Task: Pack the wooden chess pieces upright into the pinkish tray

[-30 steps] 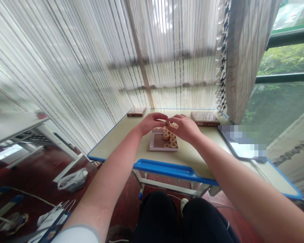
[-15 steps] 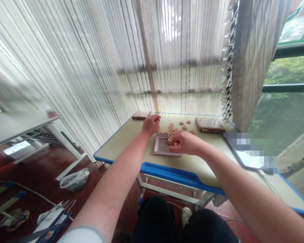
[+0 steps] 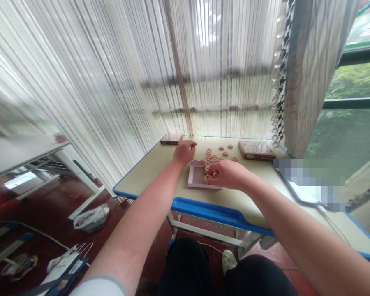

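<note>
A shallow pale box [image 3: 189, 177] lies on the desk, with round wooden Chinese chess pieces [image 3: 207, 169] lined up along its right part. My right hand [image 3: 230, 172] is over the box's right side, fingers bent round a Chinese chess piece [image 3: 215, 174]; the fingertips touch another piece [image 3: 206, 178] at the near end of the row. Behind the box's left corner, my left hand [image 3: 184, 152] hovers with its fingers curled in. Whether anything is inside those fingers is hidden. More loose pieces [image 3: 225, 153] lie beyond the box, some partly behind my right hand.
A brown flat box [image 3: 255, 150] lies at the desk's right, and a similar one [image 3: 172, 138] at its far left corner. Farther right is a blurred-out tablet-like device [image 3: 302, 187]. A blue tray edge [image 3: 209, 209] runs along the desk's front. Striped curtains [image 3: 212, 82] hang behind.
A piece now shows at the near end of the row in the box, by my right fingertips. My right hand has shifted slightly; the left has hardly moved.
</note>
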The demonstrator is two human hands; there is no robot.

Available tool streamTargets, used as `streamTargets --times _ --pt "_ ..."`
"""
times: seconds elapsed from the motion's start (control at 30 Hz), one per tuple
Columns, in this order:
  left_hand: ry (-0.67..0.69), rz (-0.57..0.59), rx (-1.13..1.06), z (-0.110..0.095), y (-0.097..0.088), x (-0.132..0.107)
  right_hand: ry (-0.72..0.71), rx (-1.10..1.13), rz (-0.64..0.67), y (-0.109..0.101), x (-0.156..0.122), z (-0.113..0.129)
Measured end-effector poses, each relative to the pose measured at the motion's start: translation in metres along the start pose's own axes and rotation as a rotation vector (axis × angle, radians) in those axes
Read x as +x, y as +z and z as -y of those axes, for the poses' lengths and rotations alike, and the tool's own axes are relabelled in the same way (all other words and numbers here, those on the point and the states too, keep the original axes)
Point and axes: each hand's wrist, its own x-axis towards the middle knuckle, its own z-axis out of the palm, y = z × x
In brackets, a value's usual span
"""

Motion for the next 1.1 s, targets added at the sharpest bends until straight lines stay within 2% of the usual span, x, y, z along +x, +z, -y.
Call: streamTargets --times 0.23,0.43,0.67,0.93,1.1 --pt "0.048 -0.055 0.019 0.0013 0.0014 -0.0004 0.023 0.006 0.026 -0.0051 -0.0015 0.004" --pt "0.092 -0.053 0.049 0.0025 0.0027 0.0 -0.072 0.062 0.045 -0.0041 0.0005 0.0018" --pt "0.091 -0.037 0.058 0.0033 0.0043 0.0014 -0.102 0.042 -0.042 0.0021 0.0021 0.0035" --pt "0.083 -0.019 0.053 0.0023 0.0036 0.0012 -0.283 0.076 -0.117 0.0008 0.0034 0.0075" --pt "0.091 -0.013 0.052 0.0041 0.0049 0.0018 -0.318 0.057 -0.083 0.0021 0.0022 0.0073"
